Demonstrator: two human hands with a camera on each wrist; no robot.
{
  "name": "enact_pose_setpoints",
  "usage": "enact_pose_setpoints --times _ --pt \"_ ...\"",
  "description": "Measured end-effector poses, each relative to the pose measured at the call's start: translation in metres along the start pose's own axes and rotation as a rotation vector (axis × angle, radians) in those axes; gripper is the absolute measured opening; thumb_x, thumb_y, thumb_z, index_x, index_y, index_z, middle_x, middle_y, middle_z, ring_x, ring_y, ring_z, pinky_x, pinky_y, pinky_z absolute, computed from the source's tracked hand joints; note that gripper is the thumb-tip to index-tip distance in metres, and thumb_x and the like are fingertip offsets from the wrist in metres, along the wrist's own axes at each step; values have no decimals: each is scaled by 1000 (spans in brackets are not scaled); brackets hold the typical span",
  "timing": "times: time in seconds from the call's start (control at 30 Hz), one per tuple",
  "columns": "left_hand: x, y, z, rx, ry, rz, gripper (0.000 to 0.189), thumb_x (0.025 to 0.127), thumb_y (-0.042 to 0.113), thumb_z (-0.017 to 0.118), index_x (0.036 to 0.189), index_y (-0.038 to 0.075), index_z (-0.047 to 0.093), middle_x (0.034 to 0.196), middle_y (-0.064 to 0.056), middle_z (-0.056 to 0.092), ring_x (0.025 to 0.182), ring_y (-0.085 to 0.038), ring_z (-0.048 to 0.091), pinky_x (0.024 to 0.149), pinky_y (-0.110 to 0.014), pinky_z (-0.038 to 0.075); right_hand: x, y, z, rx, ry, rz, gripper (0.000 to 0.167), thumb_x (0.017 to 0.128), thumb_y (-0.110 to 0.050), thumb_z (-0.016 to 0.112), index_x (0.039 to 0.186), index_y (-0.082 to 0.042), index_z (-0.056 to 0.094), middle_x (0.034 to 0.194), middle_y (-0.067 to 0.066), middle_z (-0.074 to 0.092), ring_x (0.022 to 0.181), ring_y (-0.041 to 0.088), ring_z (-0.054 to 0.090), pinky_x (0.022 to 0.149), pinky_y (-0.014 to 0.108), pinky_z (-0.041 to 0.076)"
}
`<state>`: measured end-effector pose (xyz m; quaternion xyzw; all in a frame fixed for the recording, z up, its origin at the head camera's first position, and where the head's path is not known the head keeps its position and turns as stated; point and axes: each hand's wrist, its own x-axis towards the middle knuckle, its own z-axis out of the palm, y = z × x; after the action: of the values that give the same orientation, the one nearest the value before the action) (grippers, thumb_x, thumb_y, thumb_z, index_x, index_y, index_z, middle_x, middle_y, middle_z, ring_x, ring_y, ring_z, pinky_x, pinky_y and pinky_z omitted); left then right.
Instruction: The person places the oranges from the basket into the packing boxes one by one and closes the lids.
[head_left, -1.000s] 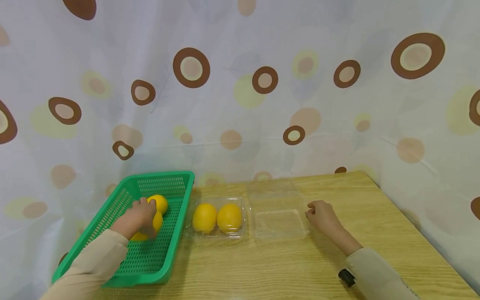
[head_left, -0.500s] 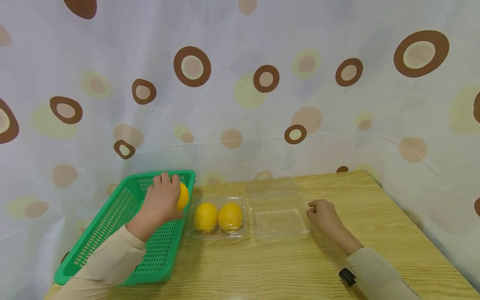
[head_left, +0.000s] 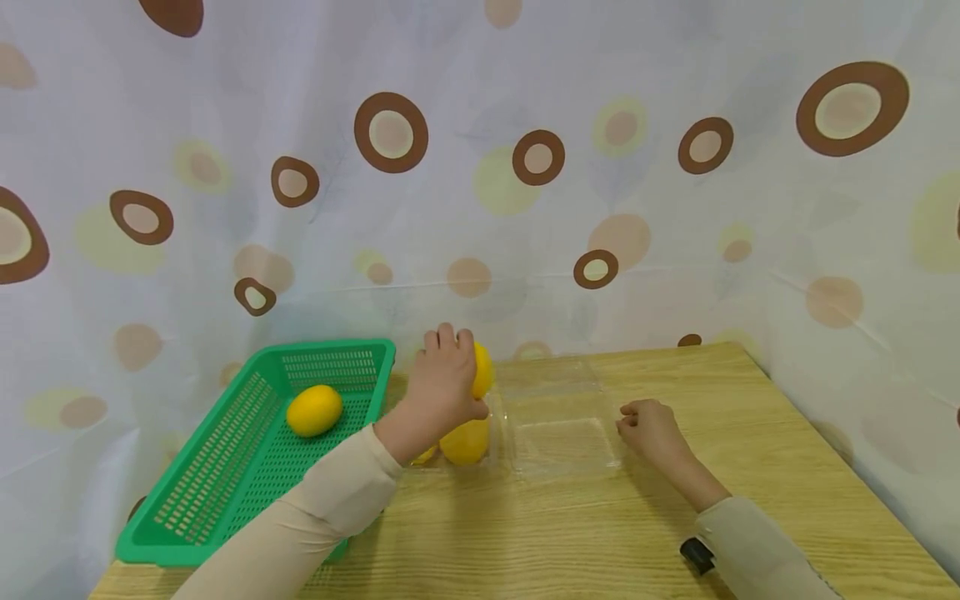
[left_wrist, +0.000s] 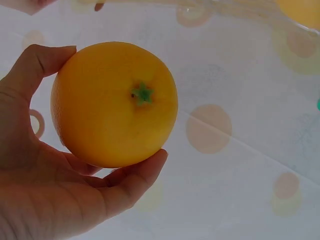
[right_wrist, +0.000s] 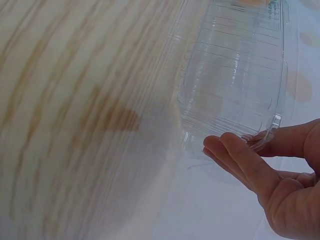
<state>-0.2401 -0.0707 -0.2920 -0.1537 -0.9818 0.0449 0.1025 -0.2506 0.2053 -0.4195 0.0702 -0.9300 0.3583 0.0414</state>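
Observation:
My left hand (head_left: pixel 438 379) grips an orange (left_wrist: pixel 115 105) between thumb and fingers, its green star-shaped stem end showing in the left wrist view. In the head view this orange is held above a clear plastic container section where an orange (head_left: pixel 465 442) rests and another is mostly hidden behind my left hand. To the right lies a clear plastic container section (head_left: pixel 566 446); whether the two sections are joined I cannot tell. At its right edge my right hand (head_left: pixel 652 433) pinches the rim, thumb on one side and fingers on the other, as the right wrist view shows.
A green perforated basket (head_left: pixel 142 550) stands at the left of the wooden table (head_left: pixel 540 533), with one orange (head_left: pixel 315 410) inside. Behind the table hangs a white curtain (head_left: pixel 450 217) with brown rings.
My left hand has lifted an orange out of the green basket and carried it right, over the clear container. My right hand has stayed at the container's edge.

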Motion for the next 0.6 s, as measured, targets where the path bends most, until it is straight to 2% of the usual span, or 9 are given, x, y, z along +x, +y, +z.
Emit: enact_pose_setpoints --times 0.17,0.23,0.47,0.6 --pt "8 23 11 -51 8 42 74 70 47 81 112 -2 45 100 -16 43 88 -28 43 72 -32 48 1 0 0 -3 2 -12 29 89 4 55 109 25 56 94 35 64 71 32 68 52 28 51" --pt "11 31 17 -43 12 56 74 71 48 80 114 -2 46 100 -15 44 87 -27 44 74 -30 49 1 0 0 -3 4 -15 29 89 4 55 109 25 56 94 35 65 70 30 68 52 28 50" --pt "15 56 38 10 -15 73 76 73 57 74 116 0 47 101 -14 45 86 -24 44 68 -24 49 1 2 1 0 7 -6 28 89 4 56 109 24 57 96 36 64 79 38 68 58 32 54" --pt "15 68 51 -1 -23 92 83 72 62 73 121 -1 48 109 -16 48 93 -25 47 75 -27 49 1 3 2 2 12 -7 28 89 4 57 108 24 57 96 35 64 79 38 68 58 33 55"
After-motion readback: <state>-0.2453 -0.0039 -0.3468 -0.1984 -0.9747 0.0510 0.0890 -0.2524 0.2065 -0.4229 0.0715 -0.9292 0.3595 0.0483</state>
